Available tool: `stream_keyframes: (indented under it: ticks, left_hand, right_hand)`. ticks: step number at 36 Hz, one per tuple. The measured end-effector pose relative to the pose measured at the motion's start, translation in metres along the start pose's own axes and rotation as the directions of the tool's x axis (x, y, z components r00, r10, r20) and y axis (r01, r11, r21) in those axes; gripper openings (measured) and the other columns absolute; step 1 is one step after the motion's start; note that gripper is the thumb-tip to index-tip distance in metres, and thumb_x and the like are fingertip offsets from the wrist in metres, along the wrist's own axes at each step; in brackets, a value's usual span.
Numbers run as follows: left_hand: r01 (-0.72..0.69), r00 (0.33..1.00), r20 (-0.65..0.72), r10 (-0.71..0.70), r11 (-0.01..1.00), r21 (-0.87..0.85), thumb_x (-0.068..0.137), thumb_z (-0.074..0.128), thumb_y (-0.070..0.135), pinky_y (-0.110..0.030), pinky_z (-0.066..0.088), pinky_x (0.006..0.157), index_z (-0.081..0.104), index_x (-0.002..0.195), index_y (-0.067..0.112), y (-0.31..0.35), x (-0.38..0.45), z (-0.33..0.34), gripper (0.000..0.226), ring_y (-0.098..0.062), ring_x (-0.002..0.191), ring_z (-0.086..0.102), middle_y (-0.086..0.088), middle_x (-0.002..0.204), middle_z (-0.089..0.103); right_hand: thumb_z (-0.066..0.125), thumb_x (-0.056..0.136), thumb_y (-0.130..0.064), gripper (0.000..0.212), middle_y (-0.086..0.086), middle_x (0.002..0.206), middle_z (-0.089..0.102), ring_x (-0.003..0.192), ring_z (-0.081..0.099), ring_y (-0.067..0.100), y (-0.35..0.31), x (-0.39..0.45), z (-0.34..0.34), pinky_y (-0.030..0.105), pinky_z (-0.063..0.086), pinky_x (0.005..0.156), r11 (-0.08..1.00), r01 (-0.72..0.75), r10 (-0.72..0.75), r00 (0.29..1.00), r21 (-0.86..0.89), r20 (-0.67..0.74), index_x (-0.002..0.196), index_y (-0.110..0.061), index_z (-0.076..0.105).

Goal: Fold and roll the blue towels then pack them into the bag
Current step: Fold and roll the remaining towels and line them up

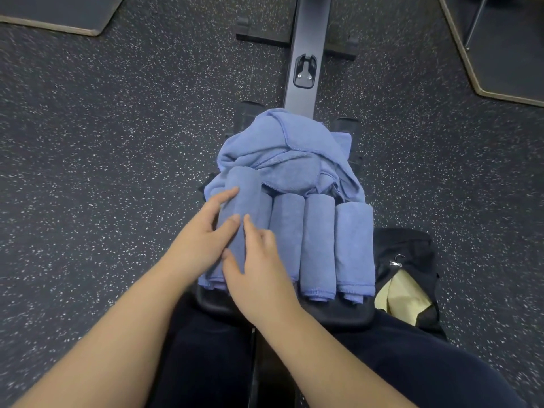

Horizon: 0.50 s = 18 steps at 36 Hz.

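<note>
Several rolled blue towels lie side by side on a black seat in front of me. The leftmost roll lies on top of the row, and both hands are on it. My left hand touches its left side with straight fingers. My right hand rests on its near end, fingers relaxed. Three more rolls sit to the right. Behind them is a loose heap of unfolded blue towels. A black bag stands open to the right, with a yellow cloth inside.
A black metal rail of a gym machine runs away from the seat over speckled dark rubber floor. Dark platforms with wooden edges sit at the far left and far right. My legs in dark trousers straddle the seat.
</note>
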State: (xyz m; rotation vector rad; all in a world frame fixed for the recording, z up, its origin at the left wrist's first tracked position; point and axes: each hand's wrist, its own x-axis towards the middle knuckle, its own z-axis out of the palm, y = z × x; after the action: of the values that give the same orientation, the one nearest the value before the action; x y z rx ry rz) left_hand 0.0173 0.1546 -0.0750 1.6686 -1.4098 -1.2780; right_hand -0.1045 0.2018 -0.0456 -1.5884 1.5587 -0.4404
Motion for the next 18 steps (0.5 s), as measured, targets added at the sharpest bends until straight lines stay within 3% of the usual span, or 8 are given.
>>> stream_keyframes:
  ticks: [1, 3, 8, 11, 13, 16, 18]
  left_hand:
    - [-0.005, 1.0, 0.008, 0.005, 0.998, 0.068, 0.076, 0.053, 0.057, -0.028, 0.042, 0.088, 0.045, 0.124, 0.062, -0.0041, 0.0013, -0.0017, 0.049, -0.014, 0.104, 0.056, -0.012, 0.121, 0.056]
    - [-0.028, 0.999, 0.02, 0.026, 0.997, 0.078, 0.073, 0.054, 0.06, -0.023, 0.04, 0.09, 0.045, 0.123, 0.062, -0.0065, 0.0015, -0.0026, 0.051, -0.008, 0.11, 0.052, -0.002, 0.126, 0.055]
    - [-0.119, 0.993, 0.032, 0.118, 0.992, 0.046, 0.094, 0.06, 0.025, -0.025, 0.034, 0.106, 0.042, 0.128, 0.05, -0.0061, 0.0008, 0.0009, 0.046, -0.001, 0.126, 0.043, 0.014, 0.14, 0.048]
    - [-0.128, 0.991, -0.027, 0.13, 0.99, 0.062, 0.091, 0.063, 0.023, -0.009, 0.031, 0.098, 0.043, 0.13, 0.045, -0.0071, 0.0003, 0.0036, 0.049, 0.015, 0.112, 0.039, 0.01, 0.128, 0.043]
    - [-0.112, 0.992, -0.044, 0.115, 0.991, 0.077, 0.087, 0.068, 0.027, -0.002, 0.032, 0.087, 0.046, 0.129, 0.045, -0.0077, 0.0011, 0.0035, 0.05, 0.015, 0.097, 0.041, 0.008, 0.112, 0.038]
    - [-0.076, 0.997, -0.007, 0.077, 0.994, 0.074, 0.074, 0.069, 0.054, -0.019, 0.042, 0.085, 0.048, 0.128, 0.051, -0.0102, 0.0033, 0.0013, 0.058, -0.008, 0.09, 0.05, 0.0, 0.105, 0.048]
    - [-0.055, 0.998, 0.003, 0.055, 0.996, 0.077, 0.07, 0.067, 0.058, -0.031, 0.047, 0.087, 0.047, 0.126, 0.055, -0.0118, 0.0043, 0.0011, 0.059, -0.014, 0.088, 0.054, -0.006, 0.106, 0.054]
  right_hand:
    - [0.046, 0.098, -0.034, 0.068, 0.0, 0.142, 0.027, 0.13, 0.037, 0.017, 0.0003, -0.0005, 0.0003, 0.028, 0.032, 0.104, 1.0, 0.005, -0.005, 1.0, -0.005, 0.005, 0.153, -0.021, 0.009]
    - [0.047, 0.098, -0.034, 0.068, 0.0, 0.143, 0.027, 0.13, 0.036, 0.015, 0.0008, -0.0012, 0.0009, 0.025, 0.029, 0.103, 1.0, 0.006, -0.006, 1.0, -0.004, 0.004, 0.153, -0.02, 0.01]
    - [0.05, 0.096, -0.033, 0.067, 0.0, 0.141, 0.03, 0.128, 0.039, 0.014, 0.0029, -0.0009, 0.0014, 0.026, 0.032, 0.103, 0.999, -0.002, 0.002, 1.0, 0.036, -0.021, 0.152, -0.022, 0.015]
    - [0.05, 0.097, -0.033, 0.066, -0.001, 0.14, 0.031, 0.126, 0.04, 0.013, 0.0042, -0.0005, 0.0026, 0.027, 0.035, 0.103, 0.999, -0.006, 0.007, 1.0, 0.04, -0.027, 0.152, -0.023, 0.016]
    - [0.051, 0.097, -0.034, 0.065, -0.002, 0.139, 0.032, 0.124, 0.041, 0.011, 0.0057, -0.0006, 0.003, 0.024, 0.034, 0.1, 0.999, -0.008, 0.01, 0.999, 0.052, -0.044, 0.152, -0.024, 0.019]
    - [0.049, 0.097, -0.036, 0.064, -0.004, 0.141, 0.031, 0.123, 0.037, 0.008, 0.0082, -0.0014, 0.0031, 0.02, 0.03, 0.099, 0.999, -0.015, 0.018, 0.999, 0.05, -0.045, 0.151, -0.024, 0.018]
    - [0.049, 0.097, -0.036, 0.062, -0.005, 0.146, 0.029, 0.128, 0.034, 0.007, 0.0102, -0.0018, 0.0031, 0.019, 0.029, 0.1, 0.997, -0.034, 0.037, 0.998, 0.065, -0.05, 0.15, -0.022, 0.019]
